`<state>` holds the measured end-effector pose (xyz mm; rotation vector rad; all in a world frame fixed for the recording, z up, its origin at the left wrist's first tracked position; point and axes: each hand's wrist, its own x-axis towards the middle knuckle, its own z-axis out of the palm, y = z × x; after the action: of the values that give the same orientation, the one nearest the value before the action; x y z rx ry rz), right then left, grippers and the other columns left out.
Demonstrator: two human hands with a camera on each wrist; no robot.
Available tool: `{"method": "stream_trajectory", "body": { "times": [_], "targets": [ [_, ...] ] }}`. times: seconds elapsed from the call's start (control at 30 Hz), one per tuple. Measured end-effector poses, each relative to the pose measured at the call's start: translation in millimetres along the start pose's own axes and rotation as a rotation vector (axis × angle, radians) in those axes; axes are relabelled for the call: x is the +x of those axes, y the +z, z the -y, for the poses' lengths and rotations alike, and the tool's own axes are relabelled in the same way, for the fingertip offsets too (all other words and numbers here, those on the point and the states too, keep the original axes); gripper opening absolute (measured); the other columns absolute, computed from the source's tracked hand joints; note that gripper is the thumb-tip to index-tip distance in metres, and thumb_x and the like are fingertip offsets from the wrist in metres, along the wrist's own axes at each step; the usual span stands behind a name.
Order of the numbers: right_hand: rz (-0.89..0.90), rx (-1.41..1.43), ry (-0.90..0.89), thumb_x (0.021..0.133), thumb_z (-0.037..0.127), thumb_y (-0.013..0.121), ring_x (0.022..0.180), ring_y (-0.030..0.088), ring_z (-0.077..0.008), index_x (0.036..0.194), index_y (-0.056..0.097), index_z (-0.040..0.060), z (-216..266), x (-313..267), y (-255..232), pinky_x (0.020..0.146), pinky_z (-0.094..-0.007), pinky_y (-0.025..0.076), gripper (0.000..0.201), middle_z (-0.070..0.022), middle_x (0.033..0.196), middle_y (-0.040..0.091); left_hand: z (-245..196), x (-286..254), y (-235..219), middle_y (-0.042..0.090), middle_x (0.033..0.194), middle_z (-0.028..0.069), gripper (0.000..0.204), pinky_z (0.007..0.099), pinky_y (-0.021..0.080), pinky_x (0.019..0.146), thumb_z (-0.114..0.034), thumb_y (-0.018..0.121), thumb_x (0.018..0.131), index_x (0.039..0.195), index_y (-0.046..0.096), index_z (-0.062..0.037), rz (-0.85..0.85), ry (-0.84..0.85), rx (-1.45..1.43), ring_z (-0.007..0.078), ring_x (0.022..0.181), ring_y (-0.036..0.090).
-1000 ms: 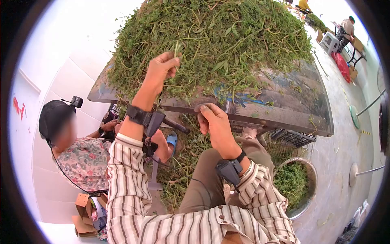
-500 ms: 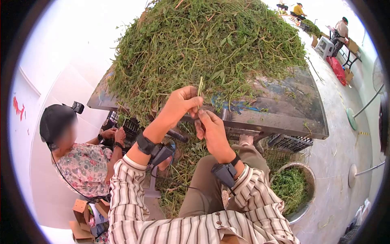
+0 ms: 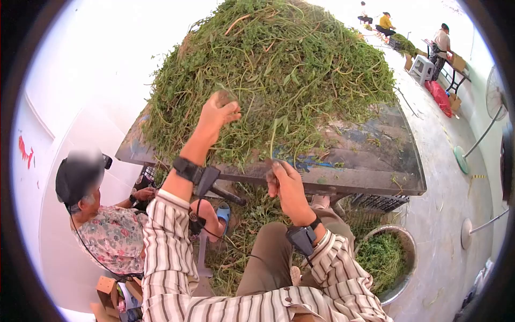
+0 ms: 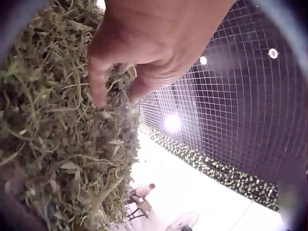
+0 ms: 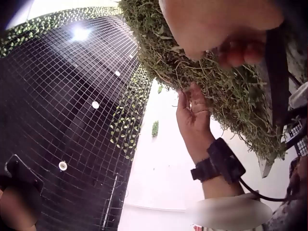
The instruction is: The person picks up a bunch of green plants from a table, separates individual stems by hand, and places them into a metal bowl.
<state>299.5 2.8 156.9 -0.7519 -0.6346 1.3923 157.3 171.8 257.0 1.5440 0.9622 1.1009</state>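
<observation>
A large heap of green leafy stems [image 3: 257, 70] covers the dark table [image 3: 375, 177]. My left hand [image 3: 217, 112] is over the left front of the heap, its fingers reaching toward the greens. Seen from the left wrist, the thumb and forefinger of that hand [image 4: 144, 53] stand apart close against the heap. My right hand [image 3: 289, 188] is at the table's front edge and pinches a thin green stem [image 3: 274, 137] between thumb and forefinger, the stem pointing up. In the right wrist view the right hand [image 5: 221, 29] has curled fingers, and its stem is hidden.
A round basin [image 3: 410, 252] holding greens stands on the floor to the right. Plastic crates [image 3: 381, 200] sit under the table, and loose greens [image 3: 236, 263] litter the floor. A seated person [image 3: 107, 231] is on the left, with a cardboard box [image 3: 107, 292] nearby.
My left hand carried a stem from over the heap to my right hand, then moved back up-left to the heap without it. My right hand, near the table edge throughout, now holds a stem.
</observation>
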Motion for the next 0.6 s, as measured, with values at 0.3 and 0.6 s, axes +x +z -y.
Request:
{"method": "stream_trajectory", "body": {
  "times": [0.3,0.6],
  "targets": [
    [0.004,-0.115,0.057,0.092,0.017,0.047,0.053,0.044,-0.0078,0.104,0.055,-0.0003,-7.8,-4.2,-24.4,0.047,-0.0229,0.037,0.023,-0.0028,0.070,0.053,-27.6,107.2,46.4,0.035,0.134,0.0248,0.078,0.0397,0.034,0.100,-0.024,0.066,0.073,0.134,0.029,0.0065,0.038,0.537,0.908,0.0360,0.121,0.040],
    [0.162,-0.211,0.410,0.093,0.011,0.044,0.053,0.043,-0.0057,0.108,0.054,-0.0017,-24.8,-28.8,-40.6,0.046,-0.0212,0.035,0.022,0.0001,0.068,0.049,-42.7,210.2,145.4,0.018,0.146,0.0121,0.072,0.0427,0.027,0.110,-0.009,0.056,0.084,0.142,0.014,-0.0106,0.073,0.666,1.431,0.0314,0.135,0.016]
  ]
}}
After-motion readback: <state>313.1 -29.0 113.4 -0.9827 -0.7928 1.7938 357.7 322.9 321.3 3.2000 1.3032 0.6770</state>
